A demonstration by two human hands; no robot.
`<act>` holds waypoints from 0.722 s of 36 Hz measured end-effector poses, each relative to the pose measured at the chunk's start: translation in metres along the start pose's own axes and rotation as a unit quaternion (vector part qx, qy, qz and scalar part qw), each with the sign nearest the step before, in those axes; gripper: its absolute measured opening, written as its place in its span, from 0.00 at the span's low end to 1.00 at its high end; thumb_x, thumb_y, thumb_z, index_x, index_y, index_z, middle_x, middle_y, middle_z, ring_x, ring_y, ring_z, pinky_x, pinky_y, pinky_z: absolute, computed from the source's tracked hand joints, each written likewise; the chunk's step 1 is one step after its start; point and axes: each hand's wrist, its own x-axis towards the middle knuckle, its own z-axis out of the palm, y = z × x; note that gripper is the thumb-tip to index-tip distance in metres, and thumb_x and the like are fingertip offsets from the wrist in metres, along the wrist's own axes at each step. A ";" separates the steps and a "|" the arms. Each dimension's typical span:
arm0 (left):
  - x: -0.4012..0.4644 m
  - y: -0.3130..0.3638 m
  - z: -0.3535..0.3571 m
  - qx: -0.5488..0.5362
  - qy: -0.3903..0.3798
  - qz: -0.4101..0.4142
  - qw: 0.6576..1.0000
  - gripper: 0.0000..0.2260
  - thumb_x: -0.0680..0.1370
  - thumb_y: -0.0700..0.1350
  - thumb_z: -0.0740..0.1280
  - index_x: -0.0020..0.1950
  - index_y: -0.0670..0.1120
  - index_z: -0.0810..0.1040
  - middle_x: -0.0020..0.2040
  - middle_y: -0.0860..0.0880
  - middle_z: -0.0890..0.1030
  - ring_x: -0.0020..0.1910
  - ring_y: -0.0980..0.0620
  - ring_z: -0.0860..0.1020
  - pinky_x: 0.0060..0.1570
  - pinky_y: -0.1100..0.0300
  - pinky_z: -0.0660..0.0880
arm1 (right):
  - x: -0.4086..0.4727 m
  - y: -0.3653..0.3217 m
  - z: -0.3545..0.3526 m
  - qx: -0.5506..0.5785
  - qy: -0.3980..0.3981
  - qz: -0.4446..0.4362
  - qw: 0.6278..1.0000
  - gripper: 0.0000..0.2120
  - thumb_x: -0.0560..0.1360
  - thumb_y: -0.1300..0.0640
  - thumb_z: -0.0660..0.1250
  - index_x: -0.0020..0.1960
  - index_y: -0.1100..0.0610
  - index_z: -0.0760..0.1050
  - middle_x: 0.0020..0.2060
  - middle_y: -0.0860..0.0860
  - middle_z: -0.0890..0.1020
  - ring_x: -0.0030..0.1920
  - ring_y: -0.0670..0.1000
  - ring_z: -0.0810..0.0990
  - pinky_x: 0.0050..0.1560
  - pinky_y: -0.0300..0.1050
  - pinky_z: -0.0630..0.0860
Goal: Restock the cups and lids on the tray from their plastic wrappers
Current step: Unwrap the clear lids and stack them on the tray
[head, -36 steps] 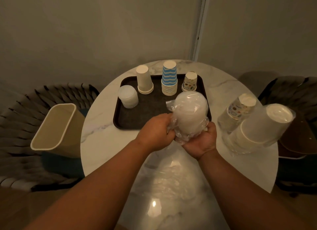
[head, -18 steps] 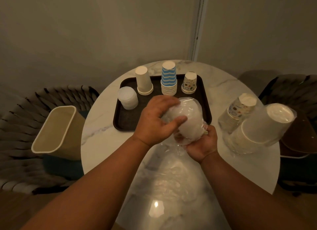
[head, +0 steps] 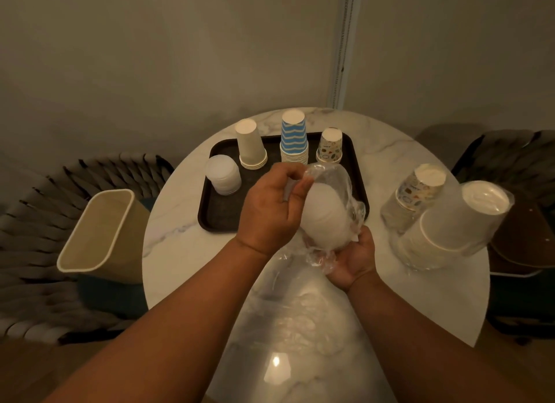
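A stack of white lids (head: 326, 219) in a clear plastic wrapper (head: 336, 180) is held above the near edge of the dark tray (head: 219, 219). My right hand (head: 351, 261) cups its lower end from below. My left hand (head: 273, 207) pinches the wrapper's loose top end, which is stretched up off the lids. On the tray stand a short unwrapped lid stack (head: 223, 175), plain cream cups (head: 250, 145), blue-striped cups (head: 294, 141) and small patterned cups (head: 329, 145), all upside down.
On the round marble table (head: 177, 222), to the right, lie a wrapped pack of patterned cups (head: 416, 198) and a wrapped pack of large cream cups (head: 450, 225). A cream bin (head: 102, 234) sits on the woven chair at left. Another chair (head: 519, 222) stands right.
My left hand moved from the pack's lower left side up to its top and now pulls the wrapper's end upward. The pack has tilted slightly right; my right hand stays under it.
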 end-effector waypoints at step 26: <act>-0.021 -0.009 0.064 0.108 -0.302 -0.124 0.939 0.11 0.83 0.50 0.61 0.58 0.44 0.75 0.56 0.47 0.80 0.54 0.48 0.77 0.53 0.53 0.74 | -0.017 -0.043 -0.018 -0.375 0.273 -0.057 0.884 0.14 0.82 0.60 0.56 0.58 0.65 0.77 0.56 0.65 0.80 0.57 0.66 0.78 0.64 0.58 0.73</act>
